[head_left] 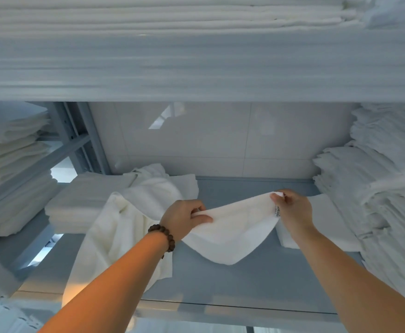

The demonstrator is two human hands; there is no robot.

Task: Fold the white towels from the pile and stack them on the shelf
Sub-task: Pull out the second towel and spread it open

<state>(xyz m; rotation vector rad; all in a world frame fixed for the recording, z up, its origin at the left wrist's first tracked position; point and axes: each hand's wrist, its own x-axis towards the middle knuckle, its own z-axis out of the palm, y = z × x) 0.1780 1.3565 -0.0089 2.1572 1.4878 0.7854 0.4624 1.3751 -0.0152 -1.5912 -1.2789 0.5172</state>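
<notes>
A small white towel (235, 231) hangs stretched between my two hands above the grey shelf (256, 282). My left hand (183, 218), with a bead bracelet at the wrist, pinches its left edge. My right hand (293, 210) pinches the upper right corner, beside a small label. The towel's lower part sags to a point just over the shelf. A loose pile of unfolded white towels (129, 224) lies at the left and drapes over the shelf's front. Under my right forearm lies a low stack of folded towels (329, 224).
A folded stack (81, 203) sits behind the loose pile. Tall stacks of folded white linen (379, 188) fill the right side, and more sit at the far left (11, 150). The shelf above (196, 68) carries flat linen. Metal uprights (76, 135) stand at the back left.
</notes>
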